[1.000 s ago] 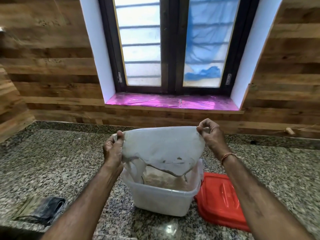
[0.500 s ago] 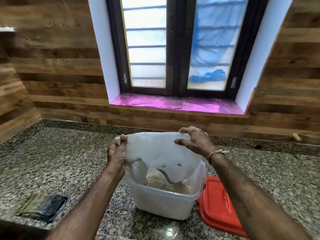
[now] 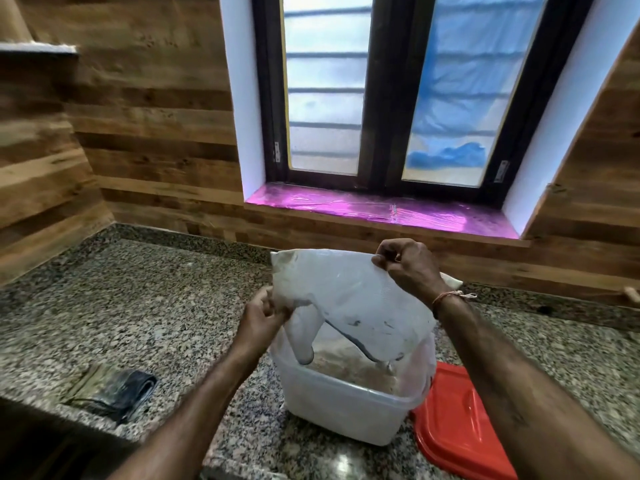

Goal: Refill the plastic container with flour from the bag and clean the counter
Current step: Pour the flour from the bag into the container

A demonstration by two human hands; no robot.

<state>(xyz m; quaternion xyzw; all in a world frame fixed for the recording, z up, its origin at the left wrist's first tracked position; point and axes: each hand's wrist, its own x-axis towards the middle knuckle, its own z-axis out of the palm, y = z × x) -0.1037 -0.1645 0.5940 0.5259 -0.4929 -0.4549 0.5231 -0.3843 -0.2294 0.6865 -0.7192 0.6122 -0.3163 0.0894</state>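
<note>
Speckled granite counter is carrying a translucent plastic container, flour showing inside, with a red lid lying just beside it and a folded dark cloth well apart. Over the container a thin, limp plastic flour bag is hanging upside down, looking nearly empty and light. The right hand is pinching its upper edge; the left hand is gripping the lower side. Film this slack is probably best held by its bottom corners
</note>
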